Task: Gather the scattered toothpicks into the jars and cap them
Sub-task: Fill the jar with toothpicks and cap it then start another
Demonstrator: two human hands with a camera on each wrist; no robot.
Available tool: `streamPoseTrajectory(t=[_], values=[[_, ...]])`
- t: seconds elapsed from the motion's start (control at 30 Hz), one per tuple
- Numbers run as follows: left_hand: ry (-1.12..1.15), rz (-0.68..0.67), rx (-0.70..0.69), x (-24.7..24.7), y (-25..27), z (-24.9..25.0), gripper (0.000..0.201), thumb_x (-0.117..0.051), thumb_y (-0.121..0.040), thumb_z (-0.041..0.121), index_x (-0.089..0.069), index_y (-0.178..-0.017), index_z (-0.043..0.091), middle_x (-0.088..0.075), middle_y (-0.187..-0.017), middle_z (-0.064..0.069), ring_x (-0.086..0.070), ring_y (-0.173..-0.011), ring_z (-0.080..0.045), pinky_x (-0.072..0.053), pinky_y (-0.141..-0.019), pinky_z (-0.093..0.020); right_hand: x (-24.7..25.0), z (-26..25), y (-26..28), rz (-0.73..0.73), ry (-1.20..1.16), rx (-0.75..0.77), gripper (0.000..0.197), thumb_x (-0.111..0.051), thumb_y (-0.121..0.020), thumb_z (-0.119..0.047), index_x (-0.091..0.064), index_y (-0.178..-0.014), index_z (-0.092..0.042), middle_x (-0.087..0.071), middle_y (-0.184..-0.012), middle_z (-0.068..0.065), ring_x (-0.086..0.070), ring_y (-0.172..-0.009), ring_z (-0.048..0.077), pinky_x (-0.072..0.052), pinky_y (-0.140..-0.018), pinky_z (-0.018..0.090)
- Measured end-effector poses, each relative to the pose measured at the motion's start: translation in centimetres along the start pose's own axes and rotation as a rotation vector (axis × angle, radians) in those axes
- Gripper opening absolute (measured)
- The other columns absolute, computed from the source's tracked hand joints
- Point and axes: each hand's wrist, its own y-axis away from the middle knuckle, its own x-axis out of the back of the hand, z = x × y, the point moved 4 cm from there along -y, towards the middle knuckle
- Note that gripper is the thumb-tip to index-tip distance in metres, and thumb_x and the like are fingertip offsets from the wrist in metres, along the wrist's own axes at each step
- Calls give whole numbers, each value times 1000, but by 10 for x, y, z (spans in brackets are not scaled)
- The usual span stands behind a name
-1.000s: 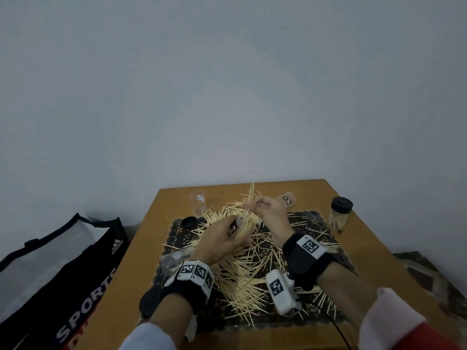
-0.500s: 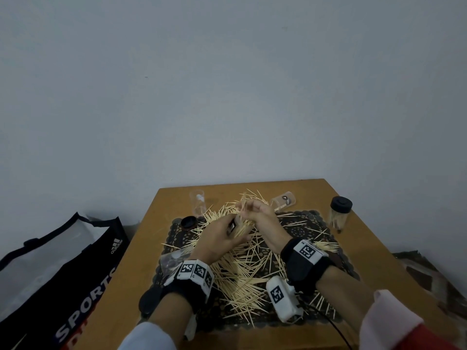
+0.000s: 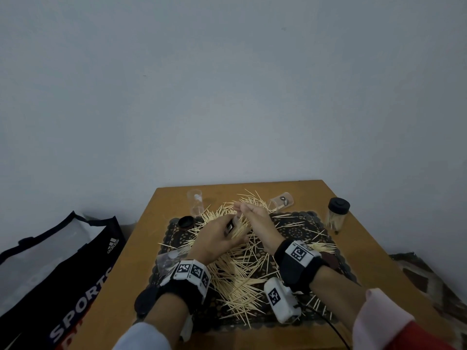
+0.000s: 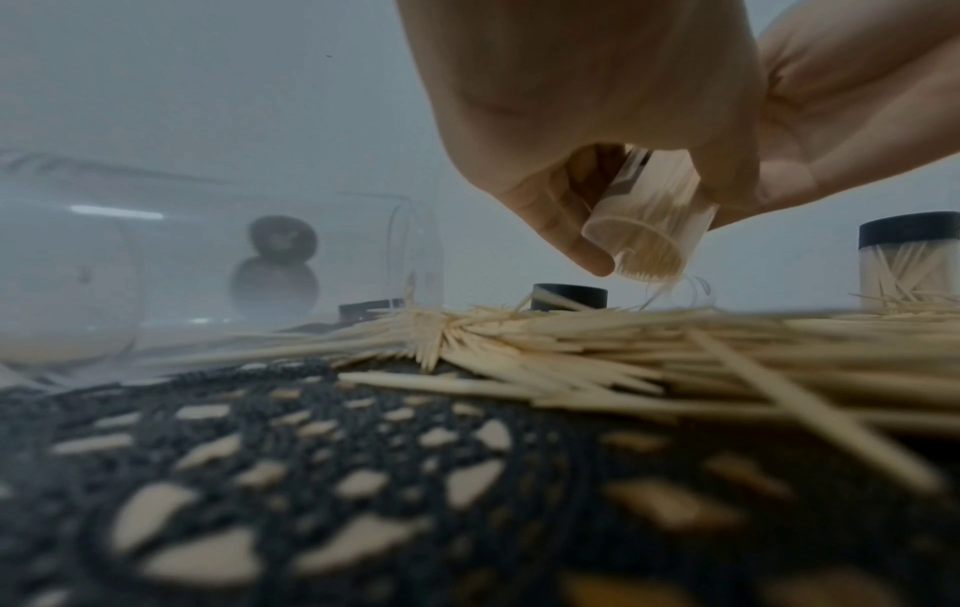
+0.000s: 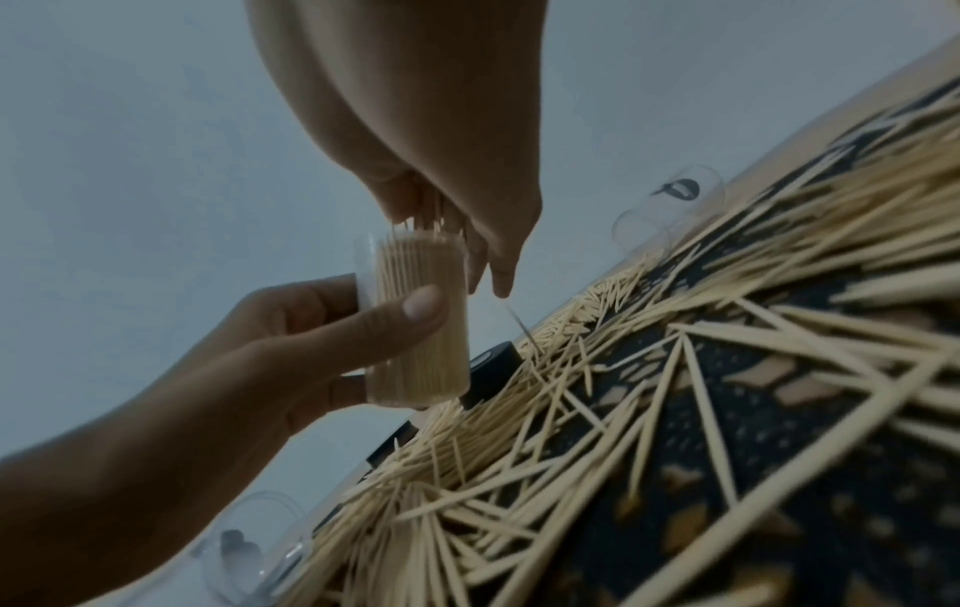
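My left hand (image 3: 217,238) grips a clear jar (image 5: 415,320) packed with toothpicks and holds it upright just above the pile. My right hand (image 3: 255,218) is over the jar's mouth, and its bunched fingertips (image 5: 493,271) pinch a few toothpicks at the rim. One loose toothpick (image 5: 517,324) hangs below those fingertips. In the left wrist view the jar (image 4: 654,221) shows from below, wrapped by my left hand (image 4: 571,82). Several scattered toothpicks (image 3: 242,281) cover the dark lace mat (image 3: 298,231).
A capped jar (image 3: 337,215) with toothpicks stands at the right of the wooden table (image 3: 141,248). An empty upright jar (image 3: 195,202), a lying jar (image 3: 281,202), a black cap (image 3: 185,221) and another lying jar (image 3: 168,260) ring the mat. A sports bag (image 3: 50,269) stands left of the table.
My right hand has brought its raised bundle of toothpicks left and down to the jar's mouth. My left hand has kept the jar almost in place.
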Motion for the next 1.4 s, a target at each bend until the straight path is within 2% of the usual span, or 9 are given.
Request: streamPoseTrajectory(t=[0.2, 0.37, 0.43, 0.6, 0.93, 1.03, 1.23, 1.33, 1.4], values=[[20, 49, 1, 2, 0, 0, 48, -73, -80, 53, -60, -114, 21, -63, -90, 12, -58, -74, -3, -38, -62, -13, 13, 1, -7, 70, 99, -38, 22, -58, -95, -18, -64, -116, -11, -65, -114, 6, -60, -110, 20, -50, -90, 32], [4, 32, 18, 1, 1, -1, 52, -73, -79, 53, -60, -118, 21, -65, -95, 9, -60, -76, -4, -38, -62, -13, 23, 2, -8, 25, 141, -90, 17, -71, -86, -22, -67, -100, -13, -66, -93, 6, -61, -75, 12, -46, -50, 21], [-12, 36, 34, 1, 0, -3, 50, -72, -79, 54, -60, -114, 22, -64, -93, 10, -58, -75, -3, -36, -61, -12, 29, -2, -9, 60, 69, -99, 18, -74, -83, -16, -67, -98, -9, -65, -83, 4, -56, -61, 9, -43, -46, 20], [-40, 22, 43, 1, 0, -3, 50, -72, -79, 55, -59, -113, 21, -63, -94, 9, -58, -75, -4, -36, -60, -13, 33, -9, -8, 34, 22, -61, 17, -68, -82, 6, -68, -98, 3, -69, -90, 13, -64, -75, 16, -56, -65, 20], [-8, 42, 27, 1, 0, -3, 55, -72, -78, 57, -59, -116, 21, -64, -95, 9, -59, -78, -6, -44, -65, -18, 26, -24, -9, 54, 417, 157, 10, -74, -81, -7, -75, -91, -11, -72, -88, 0, -61, -77, 4, -51, -70, 16], [-11, 60, 25, 2, 0, -3, 53, -71, -77, 58, -59, -114, 21, -64, -93, 9, -59, -77, -7, -48, -67, -24, 26, -21, -10, 64, 330, 128, 16, -60, -92, -4, -71, -101, -10, -70, -97, 3, -66, -91, 14, -57, -77, 26], [-1, 62, 16, 2, 0, -2, 54, -72, -78, 55, -60, -116, 19, -64, -94, 7, -60, -79, -9, -47, -67, -22, 20, -10, -9, 16, 274, 63, 27, -56, -92, 1, -69, -86, -22, -71, -101, 10, -65, -99, 29, -55, -88, 47], [-8, 56, 17, 2, 0, -2, 54, -73, -78, 55, -60, -116, 19, -64, -93, 8, -60, -78, -9, -50, -68, -26, 21, -9, -8, -5, 240, 37, 16, -59, -93, -6, -69, -91, -19, -70, -102, 11, -67, -96, 27, -56, -85, 44], [-25, 59, 31, 2, 0, -3, 52, -72, -78, 55, -60, -115, 21, -64, -94, 9, -60, -78, -7, -48, -66, -22, 25, -9, -8, -2, 230, -7, 14, -54, -96, -10, -67, -100, -14, -69, -104, 13, -66, -86, 22, -58, -69, 32]])
